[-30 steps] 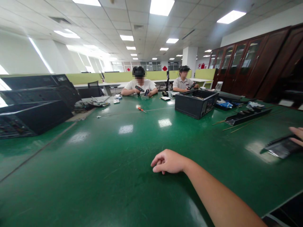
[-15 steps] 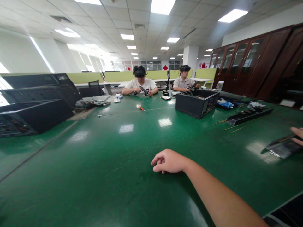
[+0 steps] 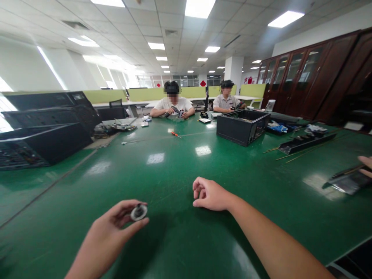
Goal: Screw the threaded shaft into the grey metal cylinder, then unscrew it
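Note:
Between the thumb and fingers of my left hand (image 3: 120,223) is a small round part (image 3: 138,212), pale at the rim with a dark raised centre. That hand is above the green table (image 3: 171,248) at the lower left. My right hand (image 3: 210,193) is over the middle of the table, its fingers curled inward and the thumb below them. Whether anything small is inside those fingers cannot be made out. An orange screwdriver (image 3: 175,134) lies farther off on the table.
A black computer case (image 3: 232,130) stands at the back right, near a long black tray (image 3: 305,144) and thin rods. More black cases (image 3: 58,143) are at the left. Two people sit across the table. Another person's hand (image 3: 365,166) touches a dark packet (image 3: 348,181) at the right edge.
My left hand has come into view from below with the round part in it. My right hand has shifted slightly right and up, and its fingers have turned.

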A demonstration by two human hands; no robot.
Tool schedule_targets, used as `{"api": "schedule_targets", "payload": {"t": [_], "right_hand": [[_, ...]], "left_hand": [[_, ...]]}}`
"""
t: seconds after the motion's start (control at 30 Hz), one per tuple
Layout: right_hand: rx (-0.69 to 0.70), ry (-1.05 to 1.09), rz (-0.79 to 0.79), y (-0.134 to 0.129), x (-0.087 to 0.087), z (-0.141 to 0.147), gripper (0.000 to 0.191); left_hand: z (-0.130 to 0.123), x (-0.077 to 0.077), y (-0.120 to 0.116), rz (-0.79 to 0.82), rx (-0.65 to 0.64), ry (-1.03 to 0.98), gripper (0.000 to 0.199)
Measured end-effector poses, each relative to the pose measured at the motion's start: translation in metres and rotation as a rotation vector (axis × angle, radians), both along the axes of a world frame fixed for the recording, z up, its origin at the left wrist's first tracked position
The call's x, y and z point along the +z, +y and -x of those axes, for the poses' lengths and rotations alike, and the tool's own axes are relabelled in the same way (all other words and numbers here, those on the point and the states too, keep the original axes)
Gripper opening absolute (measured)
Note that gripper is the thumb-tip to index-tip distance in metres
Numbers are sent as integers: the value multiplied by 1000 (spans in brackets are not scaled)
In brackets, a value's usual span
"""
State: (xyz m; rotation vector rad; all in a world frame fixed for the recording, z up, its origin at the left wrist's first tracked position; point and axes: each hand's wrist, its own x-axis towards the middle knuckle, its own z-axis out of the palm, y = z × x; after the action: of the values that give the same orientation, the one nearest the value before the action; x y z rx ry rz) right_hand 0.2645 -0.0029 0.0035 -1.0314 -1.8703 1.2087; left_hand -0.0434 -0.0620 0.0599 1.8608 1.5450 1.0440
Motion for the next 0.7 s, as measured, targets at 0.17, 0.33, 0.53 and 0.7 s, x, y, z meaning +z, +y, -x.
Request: {"api": "schedule_targets", "payload": {"t": [0.17,0.33,0.53,0.7], "right_hand": [[-92,-168,-228,-2,6,-5,35],[-91,-181,-320,-8,12,-1,49],[-66,-259,-373,-16,15,5,38],[-32,-268,-404,-18,15,8,37]], "left_hand": [[-74,-10,37,105,-215,28,42],[-79,-37,44,22,-207,-41,41],[-71,-49,42,-59,-185,-4,29],[-75,-51,40,-112,-202,20,26]]}}
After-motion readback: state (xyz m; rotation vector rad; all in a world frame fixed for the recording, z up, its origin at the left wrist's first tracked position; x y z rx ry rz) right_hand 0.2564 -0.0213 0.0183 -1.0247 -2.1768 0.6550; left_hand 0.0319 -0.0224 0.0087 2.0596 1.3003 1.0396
